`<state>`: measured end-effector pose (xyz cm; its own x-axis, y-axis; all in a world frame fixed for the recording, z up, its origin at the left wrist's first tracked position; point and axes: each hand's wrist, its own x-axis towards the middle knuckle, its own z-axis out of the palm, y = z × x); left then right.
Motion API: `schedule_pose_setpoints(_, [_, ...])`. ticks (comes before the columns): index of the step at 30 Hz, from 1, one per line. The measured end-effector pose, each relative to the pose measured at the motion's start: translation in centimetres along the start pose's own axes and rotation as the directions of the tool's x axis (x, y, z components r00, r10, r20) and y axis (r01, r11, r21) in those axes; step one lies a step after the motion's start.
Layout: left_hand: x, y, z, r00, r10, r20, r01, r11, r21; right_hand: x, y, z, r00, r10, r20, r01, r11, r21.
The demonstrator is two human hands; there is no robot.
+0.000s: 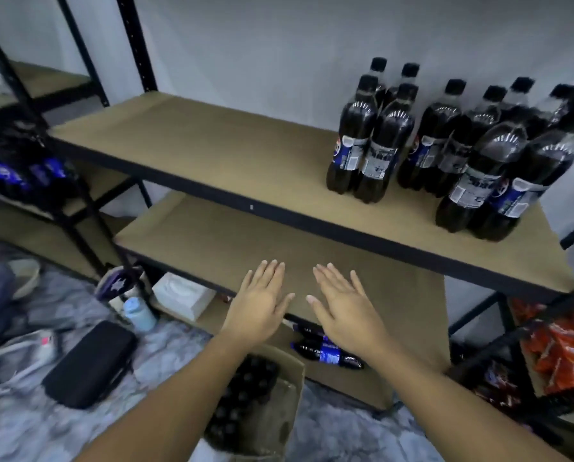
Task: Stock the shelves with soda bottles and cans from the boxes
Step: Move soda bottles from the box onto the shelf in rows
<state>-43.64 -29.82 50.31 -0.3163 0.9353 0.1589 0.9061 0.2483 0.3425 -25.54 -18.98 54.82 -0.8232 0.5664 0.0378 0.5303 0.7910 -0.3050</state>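
Several dark cola bottles (372, 141) with blue labels stand upright at the right end of the upper shelf (192, 141). My left hand (260, 303) and my right hand (342, 303) are held out flat, palms down, fingers straight, above the front edge of the middle shelf (212, 235); both hold nothing. Below my arms an open cardboard box (279, 405) on the floor shows the dark caps of several bottles. One cola bottle (329, 353) lies on its side on the lowest board, partly hidden by my right wrist.
A second rack at the left holds more blue-labelled bottles (22, 178). On the floor lie a black case (89, 361), a light blue bottle (140, 315) and a white box (182, 295). Orange snack packs (566, 348) fill a rack at the right. A person's leg and shoe (22, 275) show at far left.
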Motion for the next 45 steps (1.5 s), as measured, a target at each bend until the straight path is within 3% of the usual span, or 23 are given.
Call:
schedule_pose_setpoints(9, [-10.6,-5.7,8.2,0.935,-0.281,0.219,0.306,0.947,-0.094,-2.4,-0.1,12.6,0.943,0.016,0.333,-0.064,0.989,0.135])
schedule_pose_setpoints(19, [-17.4,-15.2,23.8,0.657,-0.535,0.531,0.696,0.701,-0.154,-1.8,2.1,33.9,0.798,0.082,0.597,-0.297,0.915,0.272])
schedule_pose_setpoints(23, [-19.6,-19.5,32.5,0.51,-0.608,0.609,0.841,0.501,-0.204,-0.8,2.6,44.3,0.704,0.144,0.695,-0.45,0.848,0.28])
schedule_pose_setpoints(28, [-20.8,-22.4,42.8,0.294,-0.661,0.69,0.952,0.14,-0.272,0.9,3.8,56.2,0.674,0.185,0.715,-0.511,0.816,0.27])
schedule_pose_setpoints(33, [-21.5,-23.6,50.9,0.057,-0.597,0.8,0.829,-0.418,-0.371,2.6,5.2,64.3,0.677,0.24,0.696,-0.546,0.798,0.255])
schedule_pose_setpoints(35, [-21.2,-23.4,52.1,0.026,-0.581,0.814,0.76,-0.517,-0.394,3.0,5.3,66.3,0.708,0.249,0.66,-0.52,0.817,0.25])
schedule_pose_setpoints(40, [-21.5,-23.8,53.7,0.017,-0.632,0.775,0.765,-0.491,-0.416,4.0,5.3,68.8,0.769,0.242,0.592,-0.44,0.872,0.215])
schedule_pose_setpoints(45, [-21.2,-23.8,53.2,0.09,-0.676,0.731,0.806,-0.382,-0.452,4.2,5.3,68.2,0.796,0.226,0.561,-0.408,0.886,0.222])
